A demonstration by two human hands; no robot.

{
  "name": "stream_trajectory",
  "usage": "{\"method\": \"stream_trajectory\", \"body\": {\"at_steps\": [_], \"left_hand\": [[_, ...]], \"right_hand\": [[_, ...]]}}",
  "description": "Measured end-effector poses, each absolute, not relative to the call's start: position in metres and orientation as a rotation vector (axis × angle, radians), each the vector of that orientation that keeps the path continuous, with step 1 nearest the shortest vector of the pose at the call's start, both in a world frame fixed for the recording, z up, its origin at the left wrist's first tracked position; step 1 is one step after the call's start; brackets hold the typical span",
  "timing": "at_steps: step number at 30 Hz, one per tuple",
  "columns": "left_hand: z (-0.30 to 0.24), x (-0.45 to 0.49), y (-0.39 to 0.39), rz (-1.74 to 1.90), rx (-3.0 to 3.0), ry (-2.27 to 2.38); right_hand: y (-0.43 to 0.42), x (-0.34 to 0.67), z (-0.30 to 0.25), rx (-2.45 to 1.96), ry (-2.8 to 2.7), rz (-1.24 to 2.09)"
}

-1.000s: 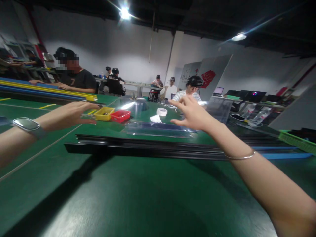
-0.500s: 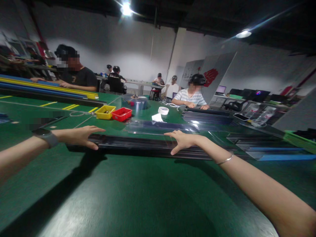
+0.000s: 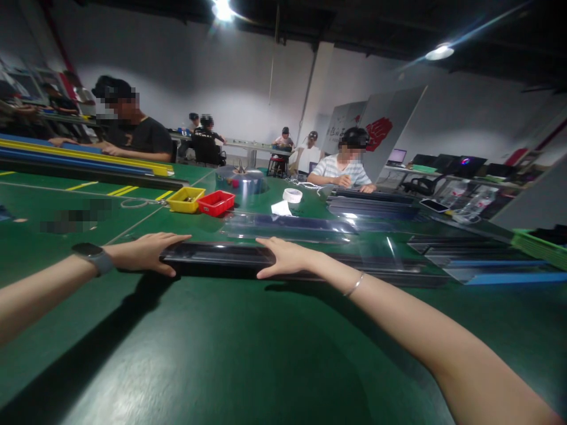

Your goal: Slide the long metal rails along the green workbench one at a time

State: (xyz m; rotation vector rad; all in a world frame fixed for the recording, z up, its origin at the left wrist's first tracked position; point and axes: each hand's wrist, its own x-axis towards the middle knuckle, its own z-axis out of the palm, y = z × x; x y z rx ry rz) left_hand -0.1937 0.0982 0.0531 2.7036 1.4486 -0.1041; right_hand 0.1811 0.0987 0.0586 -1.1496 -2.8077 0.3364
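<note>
A long black channel-shaped profile point(image 3: 217, 260) lies crosswise on the green table in front of me. Near its left end, my left hand point(image 3: 148, 252) spans it, thumb along the near side and fingers over the far side. My right hand point(image 3: 286, 258) grips the profile the same way near its middle. Further dark profiles point(image 3: 390, 268) stretch to the right beyond my right forearm. Just behind, clear plastic strips point(image 3: 292, 227) lie flat. The fingers' undersides are hidden from view.
A yellow bin point(image 3: 186, 200) and a red bin point(image 3: 217, 203) stand beyond my left hand, near a clear plastic roll point(image 3: 243, 182). White tape point(image 3: 292, 196) lies further back. Blue-edged profiles point(image 3: 509, 276) are at right. Co-workers sit across the table.
My right hand has moved left along the black profile, nearer to my left hand. Both hands, spread at the profile before, now close around it.
</note>
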Motion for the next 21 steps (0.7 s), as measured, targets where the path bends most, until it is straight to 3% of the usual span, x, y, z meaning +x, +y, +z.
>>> {"method": "stream_trajectory", "body": {"at_steps": [12, 21], "left_hand": [[0.049, -0.188, 0.093, -0.104, 2.639, 1.537], [0.048, -0.180, 0.094, -0.089, 2.677, 1.508]], "right_hand": [[0.088, 0.178, 0.040, -1.144, -2.786, -0.032], [0.064, 0.163, 0.092, -0.961, -2.831, -0.728]]}}
